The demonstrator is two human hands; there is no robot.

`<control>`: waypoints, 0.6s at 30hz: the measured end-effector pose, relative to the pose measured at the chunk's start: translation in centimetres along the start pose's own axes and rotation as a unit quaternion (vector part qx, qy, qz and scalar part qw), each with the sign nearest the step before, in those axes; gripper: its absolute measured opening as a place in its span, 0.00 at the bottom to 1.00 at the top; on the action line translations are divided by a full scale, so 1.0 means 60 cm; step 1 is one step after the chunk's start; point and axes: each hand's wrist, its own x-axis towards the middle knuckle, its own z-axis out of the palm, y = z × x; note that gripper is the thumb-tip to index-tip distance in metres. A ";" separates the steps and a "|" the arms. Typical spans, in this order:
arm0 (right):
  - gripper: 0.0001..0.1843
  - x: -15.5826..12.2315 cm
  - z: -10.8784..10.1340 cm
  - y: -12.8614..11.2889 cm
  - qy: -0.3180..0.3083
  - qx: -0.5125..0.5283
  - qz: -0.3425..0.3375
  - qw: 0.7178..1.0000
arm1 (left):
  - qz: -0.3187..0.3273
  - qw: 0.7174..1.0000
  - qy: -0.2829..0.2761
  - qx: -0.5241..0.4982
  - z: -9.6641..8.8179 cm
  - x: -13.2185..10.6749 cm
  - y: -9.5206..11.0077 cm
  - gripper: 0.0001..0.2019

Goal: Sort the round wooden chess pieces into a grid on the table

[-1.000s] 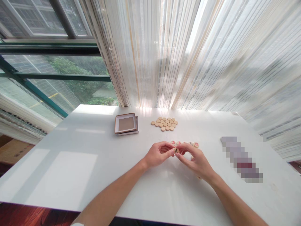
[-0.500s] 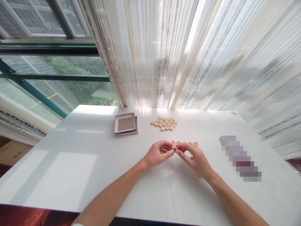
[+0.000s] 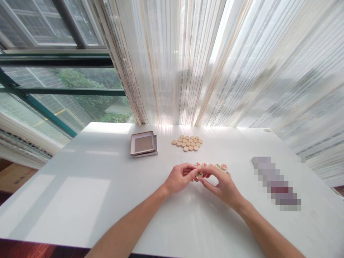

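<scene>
"Right of centre, low in the frame, what's that?"
"A lettered disc [image 3: 199, 174], pinched by the fingertips of both left hand [image 3: 179, 179] and right hand [image 3: 221, 182]."
"Around it?"
"Marked discs [image 3: 217, 166] in a row just beyond, partly hidden by the right hand. Farther up, clustered blank discs [image 3: 190, 140]; left of those, an open box [image 3: 144, 143]."
"And the room?"
"White table [image 3: 75, 204], striped curtain [image 3: 172, 64] above, window [image 3: 80, 79] upper left."

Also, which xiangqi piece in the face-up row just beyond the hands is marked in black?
The black-marked xiangqi piece, second from the row's right end; the other row pieces show red markings.
</scene>
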 end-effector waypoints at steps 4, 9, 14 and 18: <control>0.14 -0.001 -0.002 0.000 0.004 -0.002 0.005 1.000 | 0.001 1.000 -0.005 0.004 0.000 0.001 0.002 0.16; 0.14 -0.003 -0.004 0.000 0.007 -0.006 0.001 1.000 | 0.002 1.000 -0.016 0.001 -0.002 0.000 0.003 0.15; 0.13 -0.002 -0.005 -0.002 0.013 -0.012 -0.002 1.000 | 0.008 0.999 -0.032 0.011 -0.003 -0.003 0.003 0.15; 0.13 -0.003 -0.008 -0.005 0.012 -0.009 0.002 1.000 | 0.010 0.999 -0.025 0.032 -0.003 -0.004 0.004 0.15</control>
